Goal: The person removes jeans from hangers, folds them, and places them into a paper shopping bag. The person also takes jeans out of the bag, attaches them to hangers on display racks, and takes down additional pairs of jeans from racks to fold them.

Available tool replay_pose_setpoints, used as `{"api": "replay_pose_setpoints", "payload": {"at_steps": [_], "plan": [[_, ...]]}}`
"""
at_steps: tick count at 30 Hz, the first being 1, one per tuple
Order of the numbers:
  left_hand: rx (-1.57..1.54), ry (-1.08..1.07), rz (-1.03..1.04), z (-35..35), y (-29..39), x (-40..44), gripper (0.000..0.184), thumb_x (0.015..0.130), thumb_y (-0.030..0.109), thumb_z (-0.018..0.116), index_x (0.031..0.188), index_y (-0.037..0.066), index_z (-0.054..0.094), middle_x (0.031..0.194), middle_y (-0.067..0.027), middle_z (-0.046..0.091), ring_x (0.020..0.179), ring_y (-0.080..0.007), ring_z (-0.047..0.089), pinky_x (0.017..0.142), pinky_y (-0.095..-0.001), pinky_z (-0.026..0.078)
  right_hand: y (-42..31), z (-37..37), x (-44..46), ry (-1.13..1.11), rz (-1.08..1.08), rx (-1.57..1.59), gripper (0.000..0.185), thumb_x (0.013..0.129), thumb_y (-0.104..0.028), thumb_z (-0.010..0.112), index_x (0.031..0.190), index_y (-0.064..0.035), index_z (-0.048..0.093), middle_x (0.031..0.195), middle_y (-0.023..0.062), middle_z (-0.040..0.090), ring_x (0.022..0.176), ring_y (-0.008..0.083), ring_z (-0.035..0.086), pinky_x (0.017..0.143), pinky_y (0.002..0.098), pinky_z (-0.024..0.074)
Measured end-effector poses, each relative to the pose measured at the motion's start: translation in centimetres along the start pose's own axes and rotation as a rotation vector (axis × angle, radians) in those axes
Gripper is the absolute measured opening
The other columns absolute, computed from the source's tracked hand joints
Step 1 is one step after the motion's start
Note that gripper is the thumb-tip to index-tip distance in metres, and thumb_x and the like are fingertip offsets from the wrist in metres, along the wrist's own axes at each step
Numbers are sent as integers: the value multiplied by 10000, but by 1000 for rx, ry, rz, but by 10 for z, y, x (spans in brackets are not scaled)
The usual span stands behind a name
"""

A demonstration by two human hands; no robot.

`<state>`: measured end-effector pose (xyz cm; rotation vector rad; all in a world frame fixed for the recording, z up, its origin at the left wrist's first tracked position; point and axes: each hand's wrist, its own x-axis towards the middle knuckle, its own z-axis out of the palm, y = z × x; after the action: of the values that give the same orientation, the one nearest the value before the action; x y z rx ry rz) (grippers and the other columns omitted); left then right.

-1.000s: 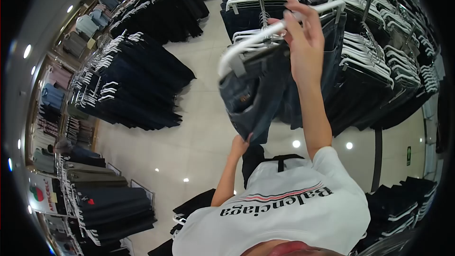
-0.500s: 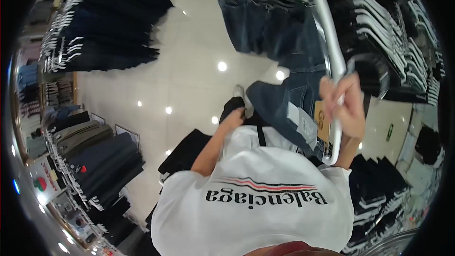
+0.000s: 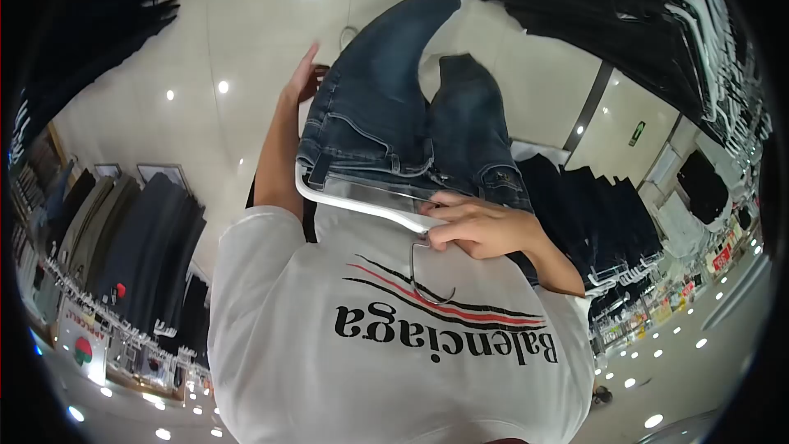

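Observation:
Dark blue jeans (image 3: 370, 90) hang by the waistband from a white hanger (image 3: 353, 204) in front of my chest, their legs spreading away from me. My right hand (image 3: 472, 226) is closed around the middle of the hanger, near the base of its metal hook, which lies against my white shirt (image 3: 394, 378). To the left of the jeans, my left hand (image 3: 307, 78) is stretched out beside the upper leg. Its visible fingers are extended and I see nothing in them; part of the hand is shaded.
Trousers (image 3: 148, 238) hang on a rack at the left. Dark trousers (image 3: 592, 205) hang at the right, and black garments (image 3: 608, 8) on white hangers fill the upper right. A shiny tiled floor (image 3: 238, 41) lies between the racks.
The hanger has swung from upright at my right to lying across my chest, bringing the jeans in front of me. My left hand has moved from near my leg outward beside them. The view has shifted.

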<state>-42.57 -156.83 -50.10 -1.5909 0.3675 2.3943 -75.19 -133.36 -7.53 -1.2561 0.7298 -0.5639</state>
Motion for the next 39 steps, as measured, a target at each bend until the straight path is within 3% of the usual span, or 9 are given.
{"api": "replay_pose_setpoints", "payload": {"at_steps": [11,17,21,23,25,26,29,37,39], "plan": [[1146,295,-138,98,69,-83,789,801,524,812,1234,-111,633,1124,-288,696,930,-330,738,718,-419,621,-35,-26,-7,-107,-23,-115,318,695,133,650,939,-63,595,1167,178,609,1249,424,521,928,470,500],[1579,509,61,59,40,-119,242,749,91,607,823,-108,722,804,-290,721,721,-403,736,594,-467,570,-90,-7,-1,-21,-2,-367,376,751,127,642,1058,-81,585,1300,179,559,1440,455,400,1074,465,486],[1829,329,313,-97,-41,-35,219,682,191,664,739,-2,750,835,-270,706,709,-351,721,611,-472,526,-109,10,9,98,35,-265,390,858,134,535,1163,-107,572,1509,220,448,1482,469,348,1178,449,405],[853,-461,1390,-143,-62,-75,297,795,195,683,989,-15,766,1101,-246,733,983,-378,742,763,-434,564,-92,12,17,67,93,-218,469,845,149,526,1229,-115,578,1639,214,323,1506,445,331,1193,442,382],[1734,128,53,-125,-67,-31,267,691,202,681,824,-17,758,823,-247,720,683,-297,684,625,-445,507,-77,20,26,14,136,-84,514,820,163,529,1248,-117,580,1647,219,312,1508,420,342,1187,438,391],[1692,117,-72,-61,-37,-115,245,815,168,664,931,-34,741,838,-205,691,748,-332,648,702,-398,506,-67,21,31,28,71,-133,539,792,183,528,1238,-112,595,1652,226,313,1510,398,351,1183,433,395],[1346,145,873,-56,-65,-173,124,709,136,712,783,52,659,706,-164,605,618,-257,575,573,-397,432,-78,20,54,96,-24,-23,486,758,196,529,1146,-85,613,1628,206,382,1503,378,372,1131,426,437],[1398,331,872,-49,31,-173,171,857,137,667,898,-21,614,816,-248,701,790,-347,729,617,-401,541,-111,2,87,200,-6,-92,503,681,220,512,1100,-50,579,1494,193,537,1280,394,596,982,433,516],[1012,453,768,-9,69,-202,144,915,135,652,969,3,629,731,-79,621,625,-183,613,519,-338,482,-114,5,95,525,41,817,492,697,222,532,1112,-40,561,1487,241,528,1235,335,629,941,387,545]]}}
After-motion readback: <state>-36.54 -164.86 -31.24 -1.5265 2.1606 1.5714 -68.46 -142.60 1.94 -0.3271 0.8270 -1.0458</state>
